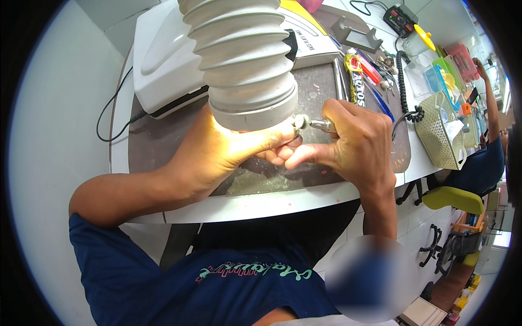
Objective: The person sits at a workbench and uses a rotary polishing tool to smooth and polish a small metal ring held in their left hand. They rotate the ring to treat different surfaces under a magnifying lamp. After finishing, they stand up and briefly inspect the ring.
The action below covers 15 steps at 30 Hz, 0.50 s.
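Observation:
My right hand (361, 144) is closed around a metal rotary handpiece (322, 125) with a small pale grinding tip (301, 121) at its end. My left hand (215, 149) grips a small shiny, dark metallic piece (296, 140) between thumb and fingers; its exact kind is too small and too covered to tell. The tip sits right beside my left thumb, at or very near the piece. Above my left hand hangs a wide ribbed white hose (247, 65), its mouth hiding part of my fingers. Bright light falls on both hands.
A white machine (174, 62) and a box (318, 51) stand behind the hose on the grey work mat (244, 182). Rightward lie a yellow-and-black package (355, 79), small tools, a coiled cord (402, 81), a control box (401, 20) and a woven basket (437, 133). Another person (489, 157) sits beyond.

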Available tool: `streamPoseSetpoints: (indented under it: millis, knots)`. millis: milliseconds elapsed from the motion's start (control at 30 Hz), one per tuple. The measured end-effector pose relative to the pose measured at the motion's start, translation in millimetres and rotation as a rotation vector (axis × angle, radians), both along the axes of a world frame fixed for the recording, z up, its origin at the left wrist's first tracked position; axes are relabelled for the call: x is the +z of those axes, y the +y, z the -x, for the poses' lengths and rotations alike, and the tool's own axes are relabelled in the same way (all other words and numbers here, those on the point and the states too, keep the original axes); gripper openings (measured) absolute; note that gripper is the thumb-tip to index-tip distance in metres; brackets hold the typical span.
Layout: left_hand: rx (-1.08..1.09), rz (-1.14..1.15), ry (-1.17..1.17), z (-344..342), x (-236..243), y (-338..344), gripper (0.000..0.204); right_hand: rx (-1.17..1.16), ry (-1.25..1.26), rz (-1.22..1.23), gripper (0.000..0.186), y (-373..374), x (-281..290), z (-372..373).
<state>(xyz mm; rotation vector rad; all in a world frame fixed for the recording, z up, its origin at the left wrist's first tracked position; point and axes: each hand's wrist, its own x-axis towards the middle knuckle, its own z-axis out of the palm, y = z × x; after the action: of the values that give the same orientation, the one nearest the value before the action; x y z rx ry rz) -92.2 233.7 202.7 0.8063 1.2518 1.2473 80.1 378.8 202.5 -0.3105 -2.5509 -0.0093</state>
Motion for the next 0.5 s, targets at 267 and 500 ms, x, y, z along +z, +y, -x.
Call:
streamPoseSetpoints:
  millis: [267, 500]
  knots:
    - [0.022, 0.007, -0.021, -2.3, 1.7, 0.9, 0.019, 0.002, 0.001, -0.024, 0.072, 1.0, 0.5, -1.0]
    - [0.028, 0.004, -0.011, -2.5, -0.6, 0.3, 0.021, 0.021, -0.011, -0.052, 0.073, -0.3, -2.9, -1.8]
